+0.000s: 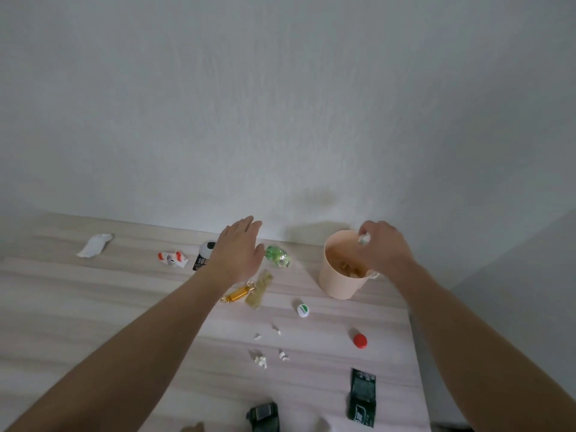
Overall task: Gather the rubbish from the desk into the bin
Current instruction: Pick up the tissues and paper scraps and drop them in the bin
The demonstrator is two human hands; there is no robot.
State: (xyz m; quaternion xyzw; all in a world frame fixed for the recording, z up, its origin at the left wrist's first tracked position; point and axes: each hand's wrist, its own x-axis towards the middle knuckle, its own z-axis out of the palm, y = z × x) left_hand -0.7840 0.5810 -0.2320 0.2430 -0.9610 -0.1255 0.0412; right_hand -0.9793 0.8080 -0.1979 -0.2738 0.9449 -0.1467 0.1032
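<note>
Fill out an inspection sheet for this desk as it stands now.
Surface: pale wood desk, set against a white wall.
Job's things: peach bin upright, scraps inside; red cap, white cap, gold wrapper, green wrapper, tissue, paper bits, dark packet.
Clutter: nothing seen beyond rubbish.
Hands: left hand open above the desk; right hand over the bin, fingers pinching a white scrap.
Cables: nothing seen.
Surroundings: bare wall only.
</note>
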